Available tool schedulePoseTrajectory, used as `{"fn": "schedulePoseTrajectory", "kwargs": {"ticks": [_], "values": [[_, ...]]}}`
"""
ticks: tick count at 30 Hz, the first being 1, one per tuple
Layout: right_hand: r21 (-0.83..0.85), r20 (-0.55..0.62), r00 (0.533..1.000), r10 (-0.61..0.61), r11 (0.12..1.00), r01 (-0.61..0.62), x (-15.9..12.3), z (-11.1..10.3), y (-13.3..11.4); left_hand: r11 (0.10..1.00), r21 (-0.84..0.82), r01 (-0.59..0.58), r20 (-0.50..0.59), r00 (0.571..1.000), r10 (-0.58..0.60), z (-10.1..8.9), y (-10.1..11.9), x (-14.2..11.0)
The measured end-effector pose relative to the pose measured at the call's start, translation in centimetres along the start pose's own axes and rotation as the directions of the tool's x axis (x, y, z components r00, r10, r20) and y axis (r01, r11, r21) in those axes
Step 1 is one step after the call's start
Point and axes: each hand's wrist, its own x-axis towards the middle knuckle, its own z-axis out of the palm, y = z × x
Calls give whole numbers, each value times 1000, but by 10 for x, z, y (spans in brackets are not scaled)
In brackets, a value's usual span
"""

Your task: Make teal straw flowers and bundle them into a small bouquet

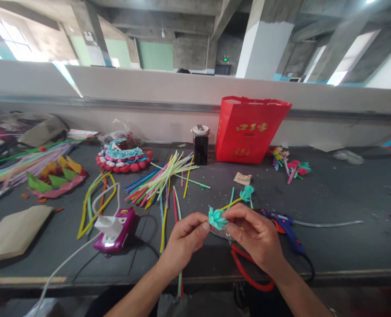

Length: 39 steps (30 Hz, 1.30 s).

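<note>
Two-handed, pinched a turquoise flower (217, 219) in left hand (188, 237) and right hand (257, 235), in front of the red bag (251, 136). Had a second turquoise flower (247, 193) closer to that bag, pipe cleaners (164, 179) to its left, a glue gun (284, 220) to its front right.

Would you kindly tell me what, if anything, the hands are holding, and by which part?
The left hand and right hand hold a turquoise flower at its opposite outer edges.
</note>
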Motion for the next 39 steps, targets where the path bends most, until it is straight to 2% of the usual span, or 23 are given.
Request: {"fn": "schedulePoseTrajectory", "kwargs": {"ticks": [7,13,21,24,27,32,36,39], "values": [[-74,13,998,-69,995,70,0,-3,-3,998,-31,50,41,998,-49,-2,2,0],[-43,15,1000,-1,999,1,0,-2,-7,999,3,33,-3,999,-33,0,3,-1],[-208,-66,997,-41,978,27,-2,0,-15,997,69,18,12,1000,-19,7,1,0],[-195,-95,995,-31,981,12,-4,0,-14,997,73,0,-15,1000,2,12,1,0],[-113,-100,995,-11,994,0,-7,-3,-14,1000,25,9,-23,1000,-9,17,2,0],[-3,-142,989,27,1000,-28,-10,-13,-13,971,-174,162,34,987,-158,26,6,1],[13,-122,992,19,1000,-18,-10,-20,-13,956,-220,196,28,980,-195,33,4,3],[-58,-95,995,-31,998,26,-9,-25,-14,956,-213,204,41,979,-200,36,2,3]]}}
